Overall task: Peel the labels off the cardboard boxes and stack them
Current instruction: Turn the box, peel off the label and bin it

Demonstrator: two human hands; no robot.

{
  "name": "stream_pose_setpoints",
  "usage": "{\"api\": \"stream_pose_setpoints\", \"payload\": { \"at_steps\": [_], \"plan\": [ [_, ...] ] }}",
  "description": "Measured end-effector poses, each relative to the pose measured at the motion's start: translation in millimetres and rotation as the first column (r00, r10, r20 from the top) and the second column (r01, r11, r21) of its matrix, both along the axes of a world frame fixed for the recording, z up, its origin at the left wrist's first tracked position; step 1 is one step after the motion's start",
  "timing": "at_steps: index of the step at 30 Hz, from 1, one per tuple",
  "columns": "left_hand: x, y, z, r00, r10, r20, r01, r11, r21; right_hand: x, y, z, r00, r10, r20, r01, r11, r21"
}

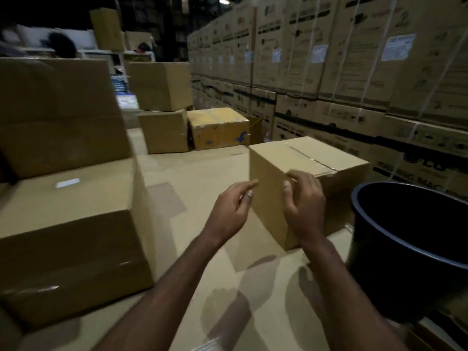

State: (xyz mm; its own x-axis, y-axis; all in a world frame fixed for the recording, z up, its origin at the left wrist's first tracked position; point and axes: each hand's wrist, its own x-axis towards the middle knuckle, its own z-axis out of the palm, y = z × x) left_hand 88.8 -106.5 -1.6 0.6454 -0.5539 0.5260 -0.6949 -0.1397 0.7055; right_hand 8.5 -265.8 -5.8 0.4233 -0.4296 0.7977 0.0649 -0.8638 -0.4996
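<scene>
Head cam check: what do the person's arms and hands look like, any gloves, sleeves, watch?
Both forearms are bare up to the frame edge: no sleeves visible. The left hand and right hand wear no gloves. No watch, bands or rings are visible, though motion blur hides fine detail.

Open cardboard surface (192,178) between box stack (65,224) and black bin (410,236).

We see dim overhead light, forearm shadows falling below the hands (266,206), motion blur far left, and bowed wide-angle edges.
</scene>
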Motion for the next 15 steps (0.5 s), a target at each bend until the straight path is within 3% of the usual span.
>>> {"api": "stream_pose_setpoints", "payload": {
  "at_steps": [3, 7, 15],
  "plan": [
    [-9, 56, 0, 0.998, 0.057, 0.004, -0.057, 0.997, -0.045, -8, 51, -16, 0.984, 0.180, 0.001, -0.180, 0.982, -0.064],
    [-15, 126, -4, 0.987, 0.162, 0.019, -0.161, 0.985, -0.054, -6, 127, -66, 0.907, 0.407, -0.105, -0.412, 0.911, -0.024],
    [-15, 269, -43, 0.885, 0.453, -0.108, -0.463, 0.880, -0.103, 25, 242, -100, 0.793, 0.579, -0.190, -0.578, 0.813, 0.064]
  ]
}}
